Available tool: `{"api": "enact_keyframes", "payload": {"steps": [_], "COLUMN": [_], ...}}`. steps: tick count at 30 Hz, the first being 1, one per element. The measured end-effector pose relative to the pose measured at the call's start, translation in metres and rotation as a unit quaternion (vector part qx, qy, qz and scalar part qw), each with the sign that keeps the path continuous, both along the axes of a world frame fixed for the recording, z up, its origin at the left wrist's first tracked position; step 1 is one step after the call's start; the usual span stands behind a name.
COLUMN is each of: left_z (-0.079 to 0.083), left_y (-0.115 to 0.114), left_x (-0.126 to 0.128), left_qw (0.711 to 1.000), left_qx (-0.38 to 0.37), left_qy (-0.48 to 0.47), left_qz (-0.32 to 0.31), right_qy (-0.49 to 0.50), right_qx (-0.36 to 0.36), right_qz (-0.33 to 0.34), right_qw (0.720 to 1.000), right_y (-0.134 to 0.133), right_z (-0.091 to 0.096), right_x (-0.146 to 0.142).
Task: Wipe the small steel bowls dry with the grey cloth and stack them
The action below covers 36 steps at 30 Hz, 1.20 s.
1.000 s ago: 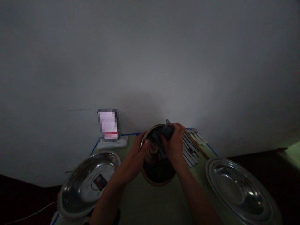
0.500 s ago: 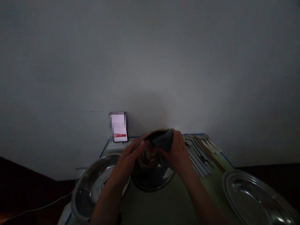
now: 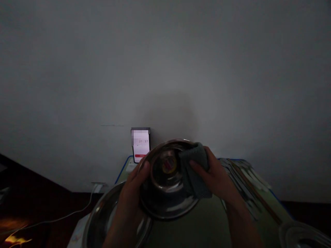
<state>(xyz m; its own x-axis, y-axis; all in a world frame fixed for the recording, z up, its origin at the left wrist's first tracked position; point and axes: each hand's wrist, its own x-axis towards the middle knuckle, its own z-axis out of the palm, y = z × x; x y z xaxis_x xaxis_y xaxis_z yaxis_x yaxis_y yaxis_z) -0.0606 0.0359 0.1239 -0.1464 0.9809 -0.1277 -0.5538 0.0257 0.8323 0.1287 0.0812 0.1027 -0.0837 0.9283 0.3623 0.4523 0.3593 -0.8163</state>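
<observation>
A shiny metal bowl [image 3: 168, 205] is held up tilted over the table, with a round red-and-yellow sticker [image 3: 169, 164] at its centre. My left hand [image 3: 133, 187] is closed on the bowl's left rim, thumb over the near face. In my right hand [image 3: 218, 175] is a folded grey-green cloth [image 3: 195, 174], pressed over the bowl's right rim with the thumb on top. The fingers behind the cloth are hidden.
A larger metal basin [image 3: 97, 215] stands at left, partly behind my left forearm. A lit phone [image 3: 141, 150] leans at the wall. Metal cutlery [image 3: 239, 184] and brown chopsticks [image 3: 258, 196] lie at right, near a metal dish [image 3: 289, 229]. A white cable [image 3: 69, 215] hangs at left.
The bowl has turned so its stickered centre faces me more. My right hand and the cloth have moved outward to the right rim. The whole view has shifted slightly.
</observation>
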Motion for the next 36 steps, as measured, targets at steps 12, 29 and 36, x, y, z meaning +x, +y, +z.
{"api": "enact_keyframes", "payload": {"steps": [12, 29, 36], "left_z": [-0.006, -0.009, 0.0], "left_y": [0.009, 0.002, -0.005], "left_x": [0.01, 0.024, 0.039], "left_qw": [0.999, 0.987, 0.998], "left_qx": [-0.044, 0.03, 0.017], "left_qy": [0.027, 0.154, -0.04], "left_qz": [0.017, -0.031, 0.036], "right_qy": [-0.038, -0.122, -0.073], "right_qx": [0.008, 0.022, 0.188], "right_qz": [-0.133, -0.164, -0.247], "right_qw": [0.99, 0.979, 0.948], "right_y": [0.013, 0.008, 0.0], "right_z": [-0.004, -0.006, -0.012], "right_x": [-0.006, 0.016, -0.002]}}
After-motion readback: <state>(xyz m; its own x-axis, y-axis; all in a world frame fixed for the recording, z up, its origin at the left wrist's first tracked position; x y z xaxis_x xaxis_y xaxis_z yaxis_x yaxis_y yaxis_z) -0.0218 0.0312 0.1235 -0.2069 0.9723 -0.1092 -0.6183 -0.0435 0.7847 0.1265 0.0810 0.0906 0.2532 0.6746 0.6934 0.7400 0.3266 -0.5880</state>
